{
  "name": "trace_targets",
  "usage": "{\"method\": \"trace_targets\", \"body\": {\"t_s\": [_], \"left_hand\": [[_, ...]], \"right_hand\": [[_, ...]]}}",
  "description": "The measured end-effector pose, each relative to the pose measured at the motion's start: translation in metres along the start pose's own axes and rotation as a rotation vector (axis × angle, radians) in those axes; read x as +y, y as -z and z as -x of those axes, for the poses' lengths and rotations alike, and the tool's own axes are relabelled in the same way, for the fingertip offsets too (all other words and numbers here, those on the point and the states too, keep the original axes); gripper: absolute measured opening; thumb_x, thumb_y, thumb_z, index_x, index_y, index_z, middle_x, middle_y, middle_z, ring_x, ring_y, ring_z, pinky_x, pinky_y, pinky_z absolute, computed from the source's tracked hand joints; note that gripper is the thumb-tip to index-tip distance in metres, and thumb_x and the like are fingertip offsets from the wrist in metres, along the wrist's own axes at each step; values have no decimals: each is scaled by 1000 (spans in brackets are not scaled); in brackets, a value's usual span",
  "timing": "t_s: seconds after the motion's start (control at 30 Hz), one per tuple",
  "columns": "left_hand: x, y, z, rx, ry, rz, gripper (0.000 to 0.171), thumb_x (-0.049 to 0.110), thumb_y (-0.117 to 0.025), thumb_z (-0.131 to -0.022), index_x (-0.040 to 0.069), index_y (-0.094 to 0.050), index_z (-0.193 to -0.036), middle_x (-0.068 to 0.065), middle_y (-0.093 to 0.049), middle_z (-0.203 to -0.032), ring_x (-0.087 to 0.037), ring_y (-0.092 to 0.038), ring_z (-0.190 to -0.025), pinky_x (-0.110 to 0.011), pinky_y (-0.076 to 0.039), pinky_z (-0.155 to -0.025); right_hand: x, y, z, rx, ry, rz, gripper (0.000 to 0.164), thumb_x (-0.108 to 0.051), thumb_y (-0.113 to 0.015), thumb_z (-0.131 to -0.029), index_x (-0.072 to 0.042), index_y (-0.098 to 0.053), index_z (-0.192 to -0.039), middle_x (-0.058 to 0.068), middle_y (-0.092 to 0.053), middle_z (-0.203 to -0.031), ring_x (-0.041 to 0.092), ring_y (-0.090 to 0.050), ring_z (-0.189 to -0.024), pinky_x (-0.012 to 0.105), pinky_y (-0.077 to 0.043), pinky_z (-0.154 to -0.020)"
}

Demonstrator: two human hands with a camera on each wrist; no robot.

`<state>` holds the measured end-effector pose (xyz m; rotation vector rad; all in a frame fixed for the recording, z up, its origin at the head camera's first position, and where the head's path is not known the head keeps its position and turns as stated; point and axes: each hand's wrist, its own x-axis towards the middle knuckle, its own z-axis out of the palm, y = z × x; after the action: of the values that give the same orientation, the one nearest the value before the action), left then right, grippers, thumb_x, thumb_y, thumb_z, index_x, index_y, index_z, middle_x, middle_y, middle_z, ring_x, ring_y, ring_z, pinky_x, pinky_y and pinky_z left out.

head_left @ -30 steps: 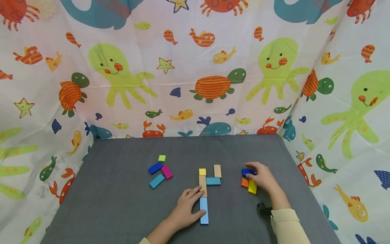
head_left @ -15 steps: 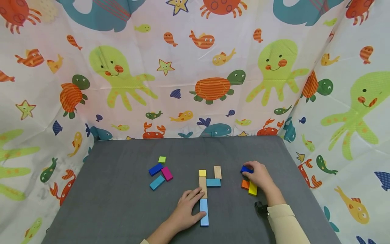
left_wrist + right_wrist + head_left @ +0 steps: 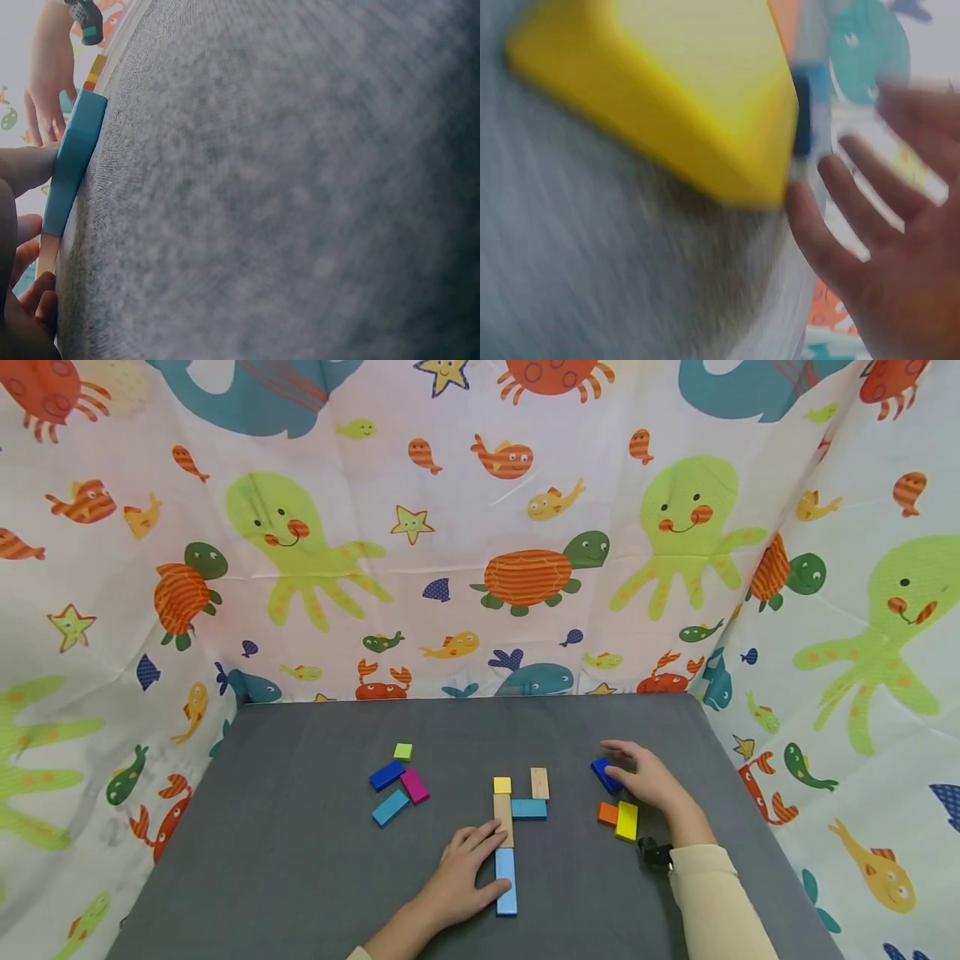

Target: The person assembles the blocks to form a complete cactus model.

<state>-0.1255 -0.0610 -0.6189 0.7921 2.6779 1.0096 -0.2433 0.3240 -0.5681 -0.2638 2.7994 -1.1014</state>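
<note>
While fingers of right hand stand spread apart, dark-blue rectangular block lies at thumb tip (whether touching, cannot tell). Left hand: fingertips relaxed on long pale wooden block, thumb apart on long light-blue rectangular block, both end to end. Beyond: small yellow cube at pale block's far end; yellow rectangular block and orange block side by side near right wrist; grey woven cloth beneath.
</note>
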Motion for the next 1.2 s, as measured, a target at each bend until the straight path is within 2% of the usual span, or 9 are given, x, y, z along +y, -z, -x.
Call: {"method": "trace_targets", "body": {"t_s": [0.1,0.2,0.27,0.37,0.53,0.73,0.8,0.97,1.2], "left_hand": [[0,-1,-1,-3,1,3,71,59,-65,-101,23,-50,-160,2,-40,-169,-33,-40,-141,-67,-41,-105],[0,-1,-1,-7,11,-1,71,58,-65,-100,24,-50,-160,2,-40,-169,-32,-41,-141,-66,-42,-105],[3,2,-2,-25,34,-2,70,56,-67,-100,24,-50,-160,3,-39,-170,-32,-40,-142,-65,-41,-106],[6,5,-2,-45,59,-10,70,54,-69,-100,24,-49,-160,3,-39,-170,-30,-40,-143,-65,-40,-108],[8,7,-2,-52,58,-6,71,54,-69,-100,24,-49,-160,3,-38,-170,-31,-40,-144,-66,-40,-109],[6,6,-1,-38,22,-4,70,57,-65,-101,22,-50,-160,0,-40,-169,-33,-41,-141,-67,-40,-107],[5,5,-1,-30,9,-9,70,58,-64,-101,21,-51,-159,-1,-41,-169,-34,-41,-141,-68,-41,-106],[5,5,-2,-45,31,4,70,56,-67,-100,22,-50,-160,2,-39,-170,-32,-40,-142,-67,-40,-108],[4,5,-2,-52,49,12,70,55,-68,-100,24,-50,-160,4,-38,-170,-31,-40,-143,-66,-40,-109]], "right_hand": [[7,9,4,-92,23,-57,55,-5,-66,-99,-8,-54,-153,27,-53,-152,51,-48,-138,73,-39,-111],[9,12,4,-177,-12,-83,65,1,-66,-91,-12,-54,-154,28,-46,-158,52,-45,-139,71,-43,-110],[9,11,1,-208,-36,-73,69,2,-65,-88,-14,-55,-154,28,-43,-159,51,-45,-137,69,-46,-108],[10,9,-2,-223,-35,-50,66,0,-68,-90,-14,-57,-153,28,-44,-159,50,-45,-135,69,-45,-108],[11,7,-8,-185,-17,9,64,-12,-80,-93,-11,-57,-152,25,-50,-154,49,-48,-134,72,-41,-110],[1,2,-12,-117,-18,62,70,-28,-84,-91,-6,-56,-151,27,-53,-145,46,-54,-126,69,-46,-107],[-6,0,-15,-91,-14,63,69,-29,-84,-91,-5,-57,-150,28,-53,-146,48,-53,-127,69,-46,-107],[-24,-7,-25,-36,-3,33,69,-26,-84,-92,-4,-55,-150,27,-52,-150,49,-53,-133,67,-48,-107],[-43,-22,-44,-36,7,24,73,-26,-83,-94,-1,-51,-154,29,-52,-151,48,-58,-128,61,-53,-104]]}}
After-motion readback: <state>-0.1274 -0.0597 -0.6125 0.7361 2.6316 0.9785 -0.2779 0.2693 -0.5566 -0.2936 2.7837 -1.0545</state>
